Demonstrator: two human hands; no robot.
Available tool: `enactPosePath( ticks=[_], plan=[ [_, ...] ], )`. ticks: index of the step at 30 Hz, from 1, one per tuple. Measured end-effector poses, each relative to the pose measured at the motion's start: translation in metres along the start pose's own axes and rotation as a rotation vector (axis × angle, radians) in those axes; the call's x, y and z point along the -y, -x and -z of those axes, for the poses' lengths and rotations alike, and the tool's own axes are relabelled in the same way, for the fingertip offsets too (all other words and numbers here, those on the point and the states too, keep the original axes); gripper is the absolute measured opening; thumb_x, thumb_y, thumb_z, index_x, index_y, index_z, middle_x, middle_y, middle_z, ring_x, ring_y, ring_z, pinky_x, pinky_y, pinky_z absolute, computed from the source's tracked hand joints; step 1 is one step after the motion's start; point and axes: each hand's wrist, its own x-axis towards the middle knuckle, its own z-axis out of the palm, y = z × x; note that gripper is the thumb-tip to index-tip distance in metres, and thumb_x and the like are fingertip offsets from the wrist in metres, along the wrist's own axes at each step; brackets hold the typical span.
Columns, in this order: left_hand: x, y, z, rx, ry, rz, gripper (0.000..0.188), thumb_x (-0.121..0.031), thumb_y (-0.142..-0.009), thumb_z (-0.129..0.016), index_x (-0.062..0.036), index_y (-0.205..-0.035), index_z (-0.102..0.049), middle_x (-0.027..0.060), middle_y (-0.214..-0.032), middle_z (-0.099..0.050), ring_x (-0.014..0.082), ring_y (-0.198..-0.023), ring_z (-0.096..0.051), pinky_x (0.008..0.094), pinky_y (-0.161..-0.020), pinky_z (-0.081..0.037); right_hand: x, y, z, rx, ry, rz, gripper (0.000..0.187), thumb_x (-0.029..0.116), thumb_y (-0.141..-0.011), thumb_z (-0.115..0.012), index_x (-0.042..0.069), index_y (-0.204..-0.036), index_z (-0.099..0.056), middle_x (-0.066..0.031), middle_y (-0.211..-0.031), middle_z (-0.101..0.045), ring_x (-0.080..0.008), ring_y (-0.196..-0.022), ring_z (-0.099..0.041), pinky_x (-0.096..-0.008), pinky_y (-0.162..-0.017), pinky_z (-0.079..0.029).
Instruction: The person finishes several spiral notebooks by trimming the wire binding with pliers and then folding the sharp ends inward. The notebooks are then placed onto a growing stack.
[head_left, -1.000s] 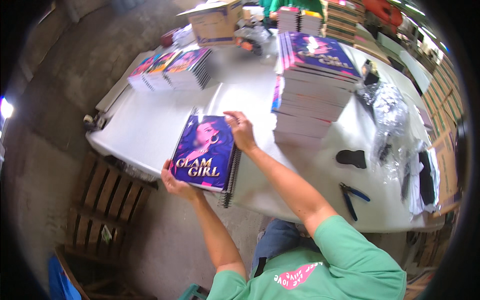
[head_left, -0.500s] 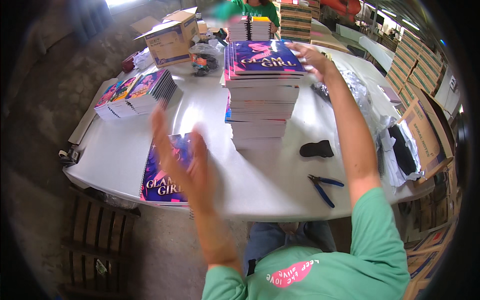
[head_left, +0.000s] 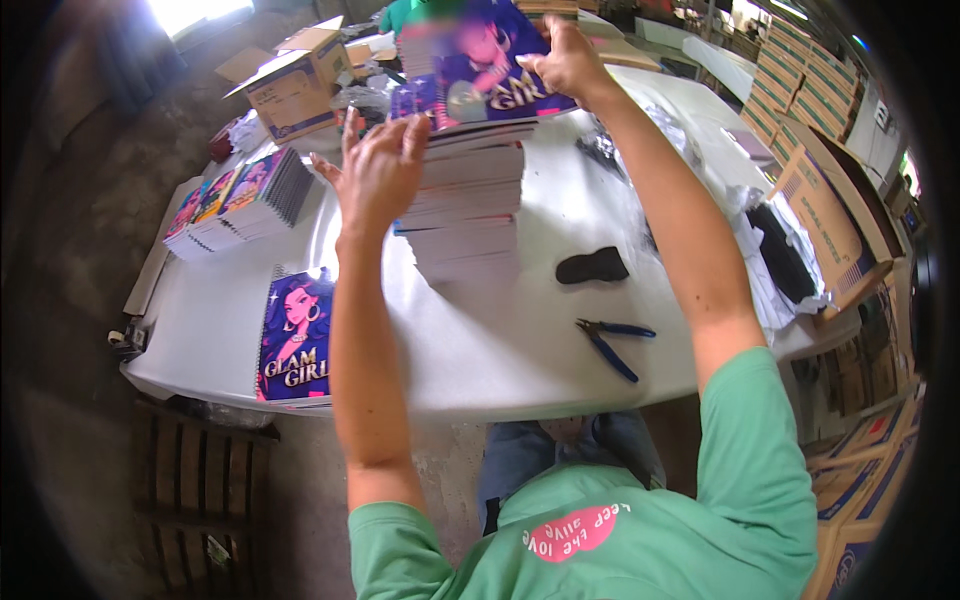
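Observation:
A tall stack of spiral notebooks [head_left: 465, 195] stands at the table's middle, page edges facing me. My right hand [head_left: 575, 65] grips the right edge of a purple-blue notebook [head_left: 510, 75], which is raised and tilted above the stack. At the stack's left side is my left hand [head_left: 380, 170], fingers spread; whether it touches the notebooks I cannot tell. Near the front edge, partly behind my left forearm, lies another spiral notebook [head_left: 290, 340] with an illustrated cover. To the right of the stack are blue-handled cutting pliers [head_left: 612, 345] and a black cloth piece [head_left: 592, 266].
Rows of piled notebooks [head_left: 240, 200] sit at the table's left. An open carton [head_left: 300, 95] stands behind them. Crumpled clear plastic [head_left: 655, 150] and another open carton [head_left: 835, 225] line the right side. A person's green sleeve [head_left: 400, 14] shows at the far side.
My right hand has lifted the top notebook from the stack and tilted it. My left hand has moved from over the front notebook up to the stack's left side. The view has shifted slightly.

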Motion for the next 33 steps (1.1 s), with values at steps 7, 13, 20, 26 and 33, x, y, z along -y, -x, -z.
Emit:
enactPosePath(
  ticks=[7,13,20,26,33],
  plan=[
    [-0.011,0.029,0.039,-0.051,1.489,0.146,0.033,-0.007,-0.085,-0.063,0.0047,-0.114,-0.055,0.0090,-0.103,-0.063,0.0133,-0.091,-0.060,0.0262,-0.080,-0.046,0.079,0.167,0.026,0.007,-0.692,0.178,0.063,0.012,-0.067,-0.080,0.006,-0.118,-0.044,-0.0116,-0.108,-0.059,-0.0203,-0.098,-0.059,-0.0322,-0.081,-0.049],
    [-0.038,0.133,0.055,0.023,0.439,-0.275,0.026,0.007,-0.073,-0.064,-0.0034,-0.097,-0.064,0.0082,-0.081,-0.064,0.0174,-0.072,-0.061,0.0295,-0.066,-0.047,-0.143,0.234,0.168,-0.531,-0.219,-0.316,0.032,0.016,-0.087,-0.060,0.001,-0.115,-0.054,-0.0129,-0.097,-0.063,-0.0180,-0.081,-0.062,-0.0257,-0.075,-0.050],
    [-0.042,0.186,-0.010,0.140,0.045,-0.410,0.041,-0.003,-0.071,-0.065,-0.0109,-0.111,-0.062,0.0009,-0.078,-0.055,0.0172,-0.075,-0.053,0.0324,-0.077,-0.034,-0.272,0.279,0.130,0.132,0.793,-0.334,0.062,0.006,-0.076,-0.058,0.009,-0.134,-0.036,-0.0220,-0.093,-0.062,-0.0381,-0.083,-0.061,-0.0454,-0.074,-0.049],
    [-0.037,0.187,-0.028,-0.061,0.083,-0.409,0.041,-0.026,-0.068,-0.077,-0.0150,-0.105,-0.067,-0.0065,-0.066,-0.051,0.0108,-0.064,-0.048,0.0306,-0.076,-0.030,-0.200,0.222,0.205,-0.211,0.743,-0.462,0.054,0.007,-0.080,-0.048,0.005,-0.133,-0.036,-0.0182,-0.084,-0.064,-0.0294,-0.060,-0.059,-0.0412,-0.056,-0.047],
    [-0.047,0.192,-0.028,-0.124,-0.065,-0.377,0.033,-0.032,-0.073,-0.072,-0.0203,-0.104,-0.068,-0.0068,-0.067,-0.048,0.0089,-0.069,-0.051,0.0393,-0.090,-0.025,0.024,0.293,0.094,0.193,-0.813,-0.487,0.056,0.005,-0.088,-0.045,0.003,-0.141,-0.028,-0.0158,-0.145,-0.032,-0.0060,-0.049,-0.054,-0.0182,-0.040,-0.042]
  ],
)
